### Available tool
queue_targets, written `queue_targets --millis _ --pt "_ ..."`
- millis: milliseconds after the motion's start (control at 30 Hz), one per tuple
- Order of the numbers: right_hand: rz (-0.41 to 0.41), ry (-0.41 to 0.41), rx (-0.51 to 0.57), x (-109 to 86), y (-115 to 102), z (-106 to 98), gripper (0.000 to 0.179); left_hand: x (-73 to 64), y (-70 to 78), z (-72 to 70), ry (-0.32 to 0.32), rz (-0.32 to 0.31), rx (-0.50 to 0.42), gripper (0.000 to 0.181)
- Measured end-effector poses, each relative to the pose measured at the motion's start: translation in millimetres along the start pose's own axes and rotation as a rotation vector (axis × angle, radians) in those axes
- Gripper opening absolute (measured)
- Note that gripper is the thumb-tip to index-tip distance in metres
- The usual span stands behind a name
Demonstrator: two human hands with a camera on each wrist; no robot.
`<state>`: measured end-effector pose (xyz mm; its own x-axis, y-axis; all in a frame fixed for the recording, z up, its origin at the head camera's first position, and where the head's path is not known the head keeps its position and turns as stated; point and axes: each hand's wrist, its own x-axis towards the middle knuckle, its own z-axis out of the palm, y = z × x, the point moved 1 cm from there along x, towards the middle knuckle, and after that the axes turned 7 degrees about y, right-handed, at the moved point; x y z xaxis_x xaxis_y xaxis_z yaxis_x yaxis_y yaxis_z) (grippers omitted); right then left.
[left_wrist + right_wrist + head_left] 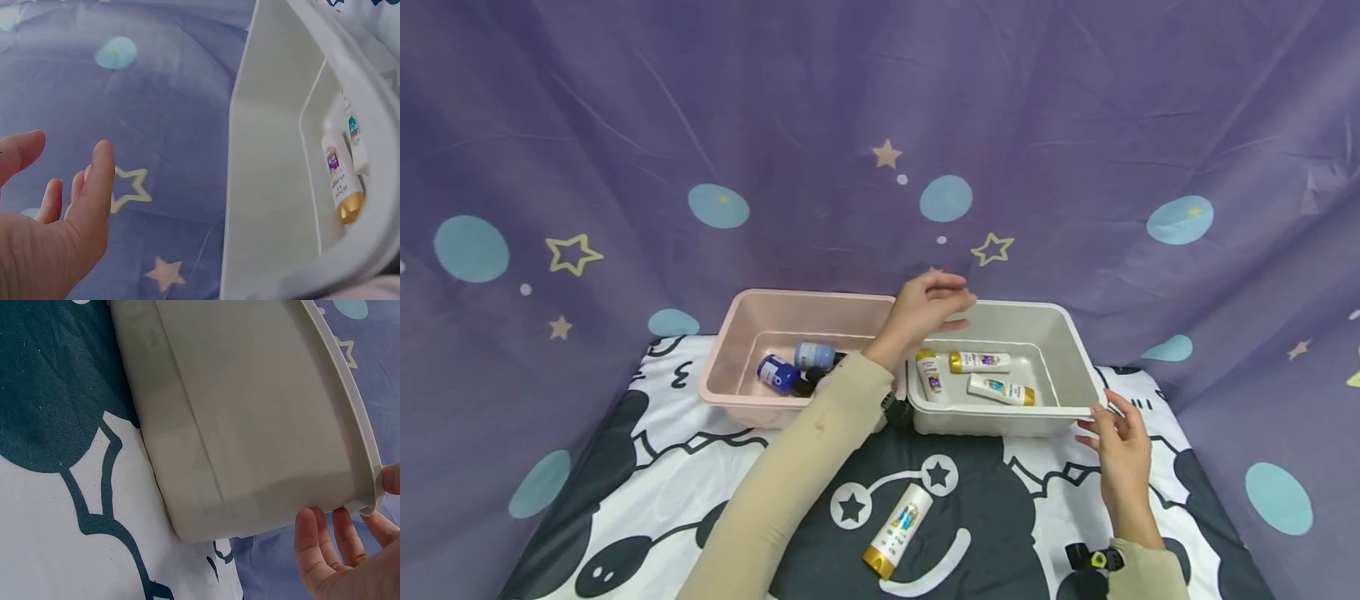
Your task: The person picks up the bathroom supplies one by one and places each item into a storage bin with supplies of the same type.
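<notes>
At the front right corner of the white plastic bin (1000, 424), my right hand (1123, 458) pinches the rim, thumb on top and fingers beneath, as the right wrist view shows. My left hand (927, 312) is raised over the bin's back left corner, fingers spread and holding nothing. Inside the bin lie three white tubes with gold caps: one tube (931, 379) at the left wall, another tube (985, 362) behind, and a third tube (996, 389) in front. On the cloth before the bins lies a larger white tube (901, 525) with a gold cap.
Left of the white bin stands a pink bin (760, 321), its right side partly hidden by my left arm. It contains a dark blue bottle (777, 374) and a light blue bottle (814, 355), both with black caps. A purple curtain (820, 100) hangs right behind the bins.
</notes>
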<state>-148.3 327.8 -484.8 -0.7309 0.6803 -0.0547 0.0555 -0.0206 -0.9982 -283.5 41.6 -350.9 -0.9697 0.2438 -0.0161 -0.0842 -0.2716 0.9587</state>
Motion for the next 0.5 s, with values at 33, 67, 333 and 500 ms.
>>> queue_targets --millis 33,67,333,500 --pt "0.001 -0.001 0.0 -0.2 0 0 0.043 -5.7 2.1 -2.4 -0.001 0.01 0.002 0.035" --pt "0.001 -0.002 0.002 -0.4 1 0 0.044 -12.0 4.0 -5.1 0.0 0.017 0.012 0.034" --pt "-0.018 0.0 0.017 -1.9 1 -1 0.042 -58.6 8.3 -33.2 0.016 0.05 0.096 0.036" --pt "-0.022 -0.003 0.027 -1.7 1 0 0.042 -81.5 0.6 -53.3 0.055 0.054 0.117 0.037"
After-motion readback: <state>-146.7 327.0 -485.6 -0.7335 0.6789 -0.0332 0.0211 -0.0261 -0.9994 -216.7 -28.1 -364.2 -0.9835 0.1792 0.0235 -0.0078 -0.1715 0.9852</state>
